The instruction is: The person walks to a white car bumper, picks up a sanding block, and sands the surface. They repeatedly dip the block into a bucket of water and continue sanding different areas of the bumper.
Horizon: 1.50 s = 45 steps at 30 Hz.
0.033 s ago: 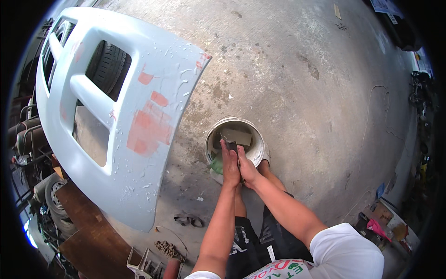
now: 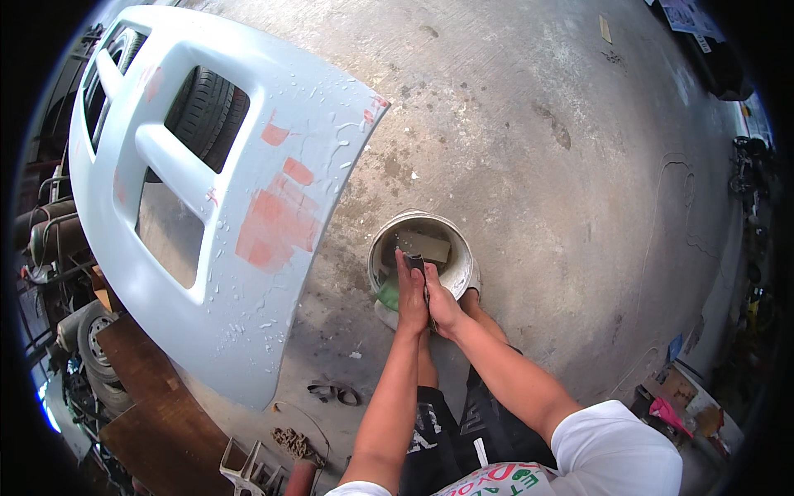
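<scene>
I stand over the white bucket [image 2: 422, 252] on the concrete floor [image 2: 538, 165], both palms pressed together above its near rim with a dark sanding sheet [image 2: 416, 264] sandwiched between them — its top edge pokes out past my fingertips. My left hand [image 2: 411, 296] lies flat along one face of the sheet, fingers straight, and my right hand [image 2: 442, 304] closes against the other face, so each grip is clamped on that sheet and nothing else. To do this well, I judge I should keep the sheet over the bucket's mouth so whatever runs off falls back inside and not onto my feet, and press evenly from heel to fingertip so the sheet stays flat and does not crease. A pale block [image 2: 423, 245] lies inside the bucket, just beyond my fingertips; I cannot tell how much water is in there. A green rag-like thing [image 2: 389, 293] sits against the bucket's outer wall by my left wrist. The light blue bumper [image 2: 240, 207], wet with droplets and patched with reddish filler, leans to my left with a tyre [image 2: 203, 116] showing through its opening — near, but apart from the bucket.
</scene>
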{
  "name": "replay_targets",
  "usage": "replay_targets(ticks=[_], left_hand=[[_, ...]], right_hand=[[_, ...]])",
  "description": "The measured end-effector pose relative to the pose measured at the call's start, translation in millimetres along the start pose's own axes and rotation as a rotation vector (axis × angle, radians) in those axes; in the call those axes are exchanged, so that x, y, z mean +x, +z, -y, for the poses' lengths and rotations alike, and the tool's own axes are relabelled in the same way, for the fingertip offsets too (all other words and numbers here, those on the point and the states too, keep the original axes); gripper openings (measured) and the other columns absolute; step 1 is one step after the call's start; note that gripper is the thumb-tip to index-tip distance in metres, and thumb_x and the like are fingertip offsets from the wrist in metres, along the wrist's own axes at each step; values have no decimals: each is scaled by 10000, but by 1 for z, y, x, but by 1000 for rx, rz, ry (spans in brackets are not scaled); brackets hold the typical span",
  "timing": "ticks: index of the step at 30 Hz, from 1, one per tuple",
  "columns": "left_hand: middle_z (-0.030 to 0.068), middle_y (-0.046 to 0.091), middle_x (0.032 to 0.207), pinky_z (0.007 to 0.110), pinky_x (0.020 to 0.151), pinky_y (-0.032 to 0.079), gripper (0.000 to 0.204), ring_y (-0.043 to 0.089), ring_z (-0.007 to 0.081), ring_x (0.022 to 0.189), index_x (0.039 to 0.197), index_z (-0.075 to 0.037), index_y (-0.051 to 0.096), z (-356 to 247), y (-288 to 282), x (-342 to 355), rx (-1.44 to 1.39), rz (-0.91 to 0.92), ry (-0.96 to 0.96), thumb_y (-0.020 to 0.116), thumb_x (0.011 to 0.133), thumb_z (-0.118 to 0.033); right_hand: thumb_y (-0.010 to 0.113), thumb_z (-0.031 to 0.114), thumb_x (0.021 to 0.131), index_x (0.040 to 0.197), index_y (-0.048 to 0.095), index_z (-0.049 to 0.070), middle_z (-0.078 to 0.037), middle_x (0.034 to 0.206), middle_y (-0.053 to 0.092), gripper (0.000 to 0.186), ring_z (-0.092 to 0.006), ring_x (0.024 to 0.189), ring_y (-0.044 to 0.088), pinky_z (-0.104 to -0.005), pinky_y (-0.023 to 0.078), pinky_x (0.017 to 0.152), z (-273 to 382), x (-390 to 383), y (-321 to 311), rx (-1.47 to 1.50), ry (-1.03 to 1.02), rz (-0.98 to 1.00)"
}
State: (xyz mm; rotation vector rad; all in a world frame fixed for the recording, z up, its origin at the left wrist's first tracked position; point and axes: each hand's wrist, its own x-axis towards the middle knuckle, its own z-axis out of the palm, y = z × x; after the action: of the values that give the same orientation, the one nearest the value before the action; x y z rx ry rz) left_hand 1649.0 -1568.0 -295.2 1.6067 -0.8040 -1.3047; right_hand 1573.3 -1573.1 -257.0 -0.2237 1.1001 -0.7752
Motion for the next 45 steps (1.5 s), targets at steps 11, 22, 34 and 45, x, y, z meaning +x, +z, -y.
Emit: replay_targets(ticks=[11, 22, 34, 45], left_hand=[[111, 417, 1615, 468, 1248, 248, 681, 353, 289, 1501, 1607, -152, 360, -75, -75, -28, -1020, 93, -83, 438, 1080, -575], [135, 513, 1541, 495, 1199, 405, 847, 502, 319, 1401, 1544, -39, 425, -126, -202, -56, -1583, -357, 65, 729, 928, -533], [98, 563, 1502, 489, 1189, 442, 749, 540, 296, 1377, 1507, -68, 485, -139, -194, -62, -1612, -466, -49, 693, 953, -526], [93, 551, 1520, 487, 1207, 418, 761, 526, 292, 1395, 1515, -66, 474, -140, -202, -59, -1565, -421, -29, 654, 968, -565]], right_hand=[[705, 315, 981, 1465, 523, 30, -191, 1366, 519, 591, -340, 1364, 462, -442, 343, 1182, 38, -49, 53, -1017, -614, -3], [733, 302, 881, 1363, 657, 119, -214, 1443, 535, 521, -339, 1315, 487, -468, 359, 1097, 127, 7, 237, -1377, -1282, -324], [706, 340, 910, 1368, 681, 202, -150, 1458, 592, 479, -291, 1294, 535, -456, 368, 1082, 182, 60, 222, -1471, -1250, -599], [738, 360, 874, 1347, 691, 247, -120, 1466, 582, 488, -260, 1292, 513, -435, 350, 1019, 132, 25, 226, -1638, -1501, -187]])
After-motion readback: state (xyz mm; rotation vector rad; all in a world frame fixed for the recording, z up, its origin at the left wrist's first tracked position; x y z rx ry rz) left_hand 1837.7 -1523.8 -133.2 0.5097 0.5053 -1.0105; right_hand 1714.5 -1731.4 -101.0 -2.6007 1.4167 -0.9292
